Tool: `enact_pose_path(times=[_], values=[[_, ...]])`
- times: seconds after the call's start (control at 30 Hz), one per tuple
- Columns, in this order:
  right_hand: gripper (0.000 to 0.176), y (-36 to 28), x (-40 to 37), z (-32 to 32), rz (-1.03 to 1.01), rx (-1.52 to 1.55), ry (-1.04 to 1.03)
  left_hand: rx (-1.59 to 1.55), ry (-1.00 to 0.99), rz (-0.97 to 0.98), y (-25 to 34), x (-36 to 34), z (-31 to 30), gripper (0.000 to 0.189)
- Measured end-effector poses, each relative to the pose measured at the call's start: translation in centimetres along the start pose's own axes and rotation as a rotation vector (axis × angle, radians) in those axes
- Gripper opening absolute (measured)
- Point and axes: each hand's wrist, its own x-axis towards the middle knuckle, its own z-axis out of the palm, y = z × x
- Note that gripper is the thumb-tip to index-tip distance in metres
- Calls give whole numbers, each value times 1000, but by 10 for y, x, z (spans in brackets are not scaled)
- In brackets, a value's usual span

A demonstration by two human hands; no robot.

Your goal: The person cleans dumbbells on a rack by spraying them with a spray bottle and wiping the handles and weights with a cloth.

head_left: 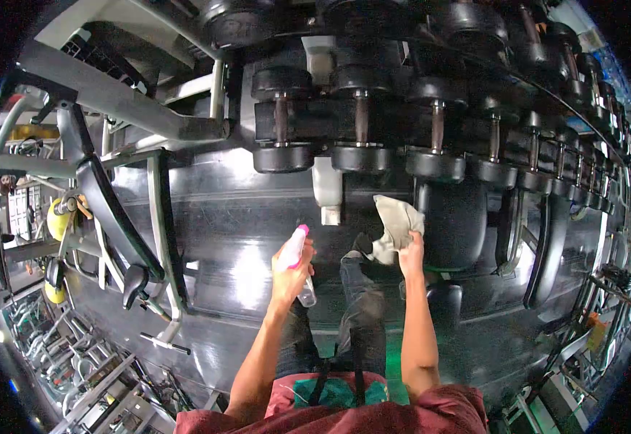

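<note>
A spray bottle (307, 293) with a pink and white head is in my left hand (291, 269), the fingers wrapped round its neck. Its clear body hangs below the fist. My right hand (412, 253) grips a pale, crumpled cloth (396, 223) by its lower right edge, and the rest of it fans out ahead of the fingers. Both hands are held out in front of my body, apart from each other. Beyond them stands a rack of black dumbbells (361, 119), touched by neither hand.
A padded bench (454, 224) stands just right of the cloth, with another black pad (545, 249) further right. On the left is a weight machine with a long black pad (120, 217) and a grey frame. Dark flooring (221, 267) lies between them.
</note>
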Motion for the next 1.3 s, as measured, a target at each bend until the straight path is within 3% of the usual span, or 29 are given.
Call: enact_pose_path(times=[0.07, 0.1, 0.23, 0.37, 0.5, 0.63, 0.7, 0.9, 1.03, 1.1, 1.17, 1.23, 1.3], values=[[41, 5, -27, -11, -17, 10, -15, -6, -19, 38, -9, 6, -8, 23], [43, -7, -51, 1, 70, 176, 4, -2, -27, 32, -20, 9, -12, 23], [50, 4, -92, -3, -2, 229, 1, 157, -15, 159, -69, 37, -25, 16], [60, 12, -108, 1, -50, 237, 21, 237, -12, 84, -89, 60, -30, 15], [65, 10, -105, 3, 45, 446, -183, 304, -20, 99, -113, 72, -29, 16], [52, 2, -84, 26, -73, 253, -81, 256, -10, 238, -113, 83, -21, 14], [52, 4, -68, 25, -146, -1, -135, 254, 17, 241, -110, 91, -15, 12], [40, 28, -3, 59, -183, -303, -48, 300, 38, 277, -115, 102, -4, 13], [33, 73, 40, 138, -451, -673, 61, 266, -3, 215, -130, 94, -9, 10], [32, 101, 67, 174, -1004, -850, 117, 265, -29, 221, -137, 86, -16, 10], [33, 116, 89, 206, -1198, -859, 109, 308, -85, 187, -145, 77, -26, 11], [30, 122, 96, 226, -1167, -1164, 138, 298, -99, 163, -162, 72, -36, 11], [33, 133, 109, 231, -1249, -1182, 103, 263, -93, 149, -184, 68, -46, 6]])
